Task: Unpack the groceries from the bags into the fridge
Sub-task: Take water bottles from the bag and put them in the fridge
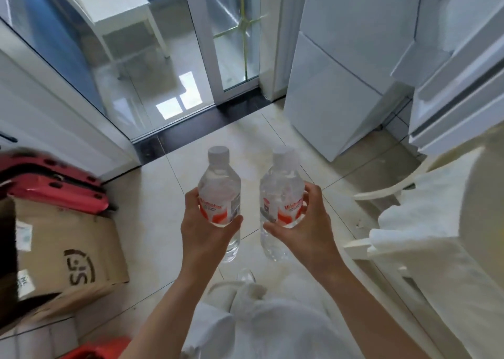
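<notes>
Left hand (203,229) is gripping one water bottle (219,192), right hand (302,227) another bottle (282,195); bare floor (245,129) is lying at twelve o'clock, fridge (335,105) at two

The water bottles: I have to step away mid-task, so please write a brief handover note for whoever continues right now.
Left hand grips one water bottle around its label, upright, cap on.
Right hand grips the second water bottle the same way.
Both are held over the tiled floor; the white fridge stands ahead to the right, its door open at the right edge.
Done: both bottles are in hand.
Left: put both in the fridge. No grocery bags are clearly in view, so what remains cannot be told.
</notes>
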`<state>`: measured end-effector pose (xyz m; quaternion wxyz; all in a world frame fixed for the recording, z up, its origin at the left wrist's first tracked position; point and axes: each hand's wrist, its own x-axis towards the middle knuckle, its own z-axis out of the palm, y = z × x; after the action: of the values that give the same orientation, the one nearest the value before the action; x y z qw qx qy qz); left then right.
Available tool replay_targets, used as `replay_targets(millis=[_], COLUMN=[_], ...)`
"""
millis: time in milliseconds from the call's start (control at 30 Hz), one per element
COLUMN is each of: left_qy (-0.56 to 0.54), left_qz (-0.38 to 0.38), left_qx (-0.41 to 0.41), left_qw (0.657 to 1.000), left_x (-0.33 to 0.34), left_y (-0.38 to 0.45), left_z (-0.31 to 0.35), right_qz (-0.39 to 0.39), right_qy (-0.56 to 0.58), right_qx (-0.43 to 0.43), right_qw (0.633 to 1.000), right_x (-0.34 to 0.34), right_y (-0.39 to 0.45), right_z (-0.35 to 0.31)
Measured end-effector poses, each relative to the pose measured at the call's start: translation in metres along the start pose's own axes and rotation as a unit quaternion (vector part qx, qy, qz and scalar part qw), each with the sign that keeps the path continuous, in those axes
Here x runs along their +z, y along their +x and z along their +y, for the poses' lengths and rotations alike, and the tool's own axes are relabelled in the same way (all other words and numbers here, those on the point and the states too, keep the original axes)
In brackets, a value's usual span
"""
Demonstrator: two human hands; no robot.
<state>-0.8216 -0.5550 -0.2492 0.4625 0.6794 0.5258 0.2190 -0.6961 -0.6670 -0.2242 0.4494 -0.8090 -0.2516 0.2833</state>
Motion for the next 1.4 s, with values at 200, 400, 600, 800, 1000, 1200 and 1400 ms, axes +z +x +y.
replay_targets(millis=[200, 400, 600, 800, 1000, 1200, 1400], left_qy=[-0.008, -0.016, -0.034, -0.04, -0.036, -0.034, -0.021], left_qz=[-0.01, -0.032, -0.038, -0.062, -0.105, -0.165, -0.233], left_qx=[0.004, 0.028, 0.054, 0.086, 0.122, 0.161, 0.199], left_qw=[1.0, 0.999, 0.997, 0.994, 0.986, 0.973, 0.952], left_x=[-0.009, 0.006, 0.034, 0.07, 0.104, 0.139, 0.166], left_y=[0.06, 0.134, 0.228, 0.312, 0.383, 0.457, 0.536], left_z=[0.006, 0.03, 0.076, 0.128, 0.169, 0.211, 0.257], right_qz=[0.007, 0.035, 0.069, 0.11, 0.156, 0.222, 0.31], right_qy=[0.001, 0.001, 0.021, 0.018, 0.028, 0.04, 0.062], right_qx=[0.004, 0.0, -0.002, -0.026, -0.027, -0.004, 0.025], right_qw=[1.0, 0.999, 0.997, 0.993, 0.987, 0.974, 0.948], right_x=[0.026, 0.021, 0.004, -0.017, -0.035, -0.048, -0.061], right_y=[0.048, 0.115, 0.211, 0.302, 0.366, 0.427, 0.492], right_z=[-0.032, -0.057, -0.081, -0.107, -0.127, -0.139, -0.162])
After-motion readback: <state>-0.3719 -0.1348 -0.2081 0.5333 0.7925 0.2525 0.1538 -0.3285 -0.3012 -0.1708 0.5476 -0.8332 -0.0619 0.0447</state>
